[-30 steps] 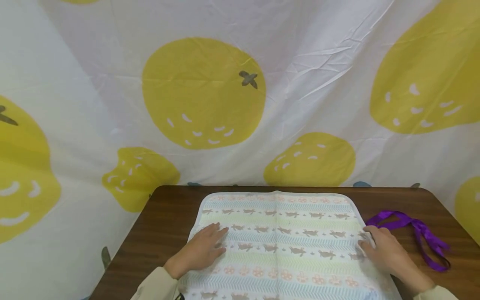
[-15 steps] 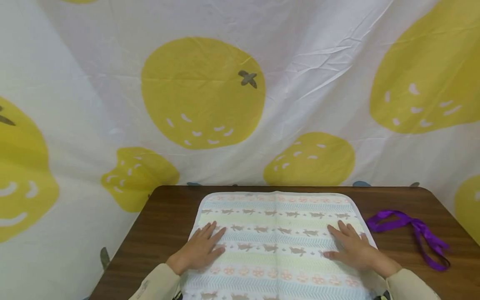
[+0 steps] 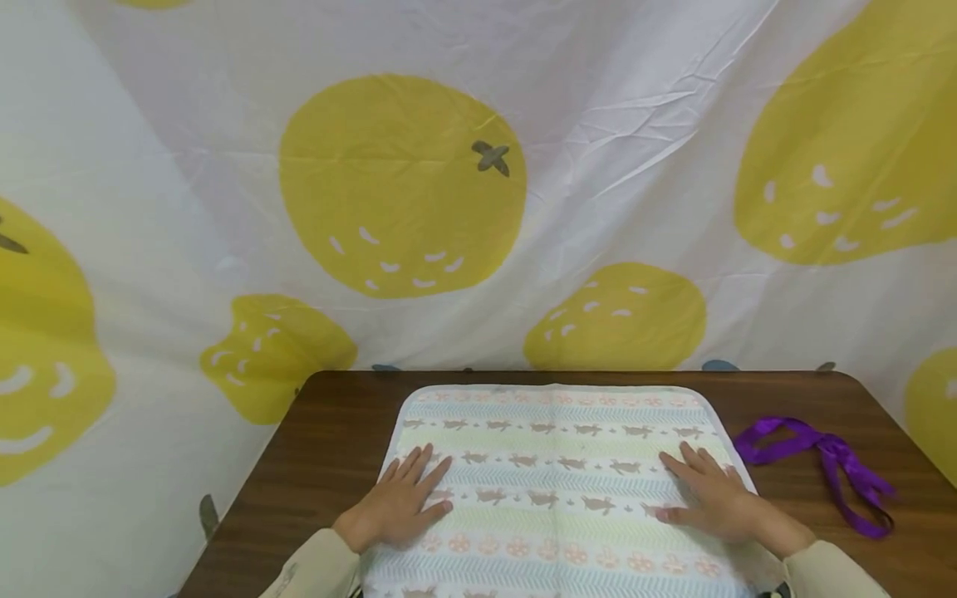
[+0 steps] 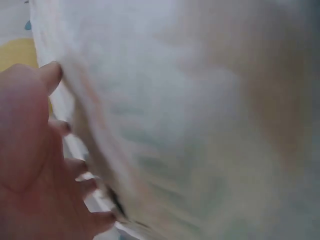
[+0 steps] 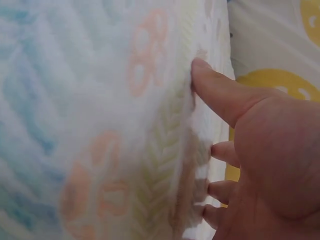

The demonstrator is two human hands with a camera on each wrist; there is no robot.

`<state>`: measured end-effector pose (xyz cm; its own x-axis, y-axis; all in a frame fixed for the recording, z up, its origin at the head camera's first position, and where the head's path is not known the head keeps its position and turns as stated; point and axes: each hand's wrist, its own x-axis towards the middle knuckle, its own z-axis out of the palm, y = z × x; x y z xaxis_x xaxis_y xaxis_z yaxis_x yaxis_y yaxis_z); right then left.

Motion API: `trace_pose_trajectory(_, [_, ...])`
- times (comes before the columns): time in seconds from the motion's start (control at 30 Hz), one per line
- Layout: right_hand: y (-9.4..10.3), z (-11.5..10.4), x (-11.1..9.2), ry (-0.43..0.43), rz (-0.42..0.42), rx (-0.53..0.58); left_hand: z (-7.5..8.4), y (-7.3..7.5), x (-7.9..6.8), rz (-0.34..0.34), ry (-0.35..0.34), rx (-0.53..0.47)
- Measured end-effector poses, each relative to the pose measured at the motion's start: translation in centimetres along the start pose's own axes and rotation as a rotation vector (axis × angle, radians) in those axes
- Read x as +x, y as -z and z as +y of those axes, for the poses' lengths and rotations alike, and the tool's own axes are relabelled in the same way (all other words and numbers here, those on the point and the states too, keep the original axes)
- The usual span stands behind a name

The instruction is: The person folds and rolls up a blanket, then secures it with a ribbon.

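A pale cloth mat [image 3: 553, 519] with bands of brown turtles, pink flowers and pastel zigzags lies flat on the table, its corners rounded. My left hand [image 3: 399, 502] rests palm down on its left side, fingers spread. On the right side of the mat, my right hand [image 3: 710, 502] lies in the same way, thumb pointing inward. In the left wrist view the fingertips of the left hand [image 4: 30, 150] touch the fabric. The right wrist view has the thumb and fingertips of the right hand [image 5: 270, 155] on the printed surface. Neither hand grips anything.
A purple ribbon [image 3: 841, 457] lies loosely looped on the dark wooden table [image 3: 299, 473], right of the mat. Behind the table's far edge hangs a white curtain [image 3: 620, 174] printed with big yellow fruits.
My right hand has moved left from the mat's right edge onto its surface and spread its fingers. The left hand stays nearly in place. The mat and ribbon lie as before.
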<state>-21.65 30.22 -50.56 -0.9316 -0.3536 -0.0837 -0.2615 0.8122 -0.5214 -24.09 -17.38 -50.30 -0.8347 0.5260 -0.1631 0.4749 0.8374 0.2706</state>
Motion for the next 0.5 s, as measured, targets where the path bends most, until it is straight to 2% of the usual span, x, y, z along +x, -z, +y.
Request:
trace_pose_trajectory(0.13, [0.6,-0.2,0.2,0.035,-0.004,-0.061,1.0,0.4,0.2,-0.007,0.017,0.004])
trace_pose_trajectory(0.23, [1.5,0.0,0.7,0.074,0.0,-0.06,2.9,0.5,1.0,-0.017,-0.023,0.067])
trace_pose_trajectory(0.3, [2.1,0.2,1.0,0.097,0.02,-0.051,4.7,0.5,1.5,-0.025,-0.072,0.131])
trace_pose_trajectory(0.37, [2.9,0.4,1.4,0.08,0.037,-0.032,6.6,0.3,2.0,-0.033,-0.118,0.192])
trace_pose_trajectory(0.5, [4.6,0.8,2.4,-0.035,0.078,-0.008,11.1,-0.2,2.7,-0.07,-0.221,0.272])
